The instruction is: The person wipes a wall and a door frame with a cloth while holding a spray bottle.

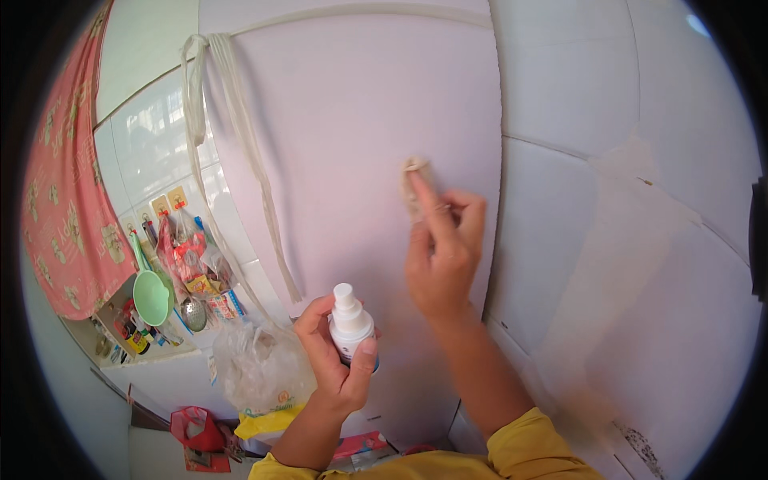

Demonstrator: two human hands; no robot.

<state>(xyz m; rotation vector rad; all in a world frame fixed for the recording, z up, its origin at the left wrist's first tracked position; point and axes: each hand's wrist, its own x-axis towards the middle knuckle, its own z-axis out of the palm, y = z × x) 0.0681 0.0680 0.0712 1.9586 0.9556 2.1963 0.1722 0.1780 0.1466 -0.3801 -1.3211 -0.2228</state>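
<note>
My left hand [333,354] is wrapped around a small white spray bottle [350,327] with a pump top, held upright below the middle of the view. My right hand [447,258] presses a beige cloth [413,186] against a pale pink panel [348,132], with the index finger on top of the cloth. The hand and cloth are slightly blurred. Part of the bottle's label is hidden by my fingers and thumb.
White fabric strips [240,114] hang over the panel's upper left. A green ladle [151,294], a perforated metal spoon [194,313] and plastic bags [192,255] hang from wall hooks. A pink curtain [72,210] covers the far left. White wall tiles [552,240] stand right of the panel.
</note>
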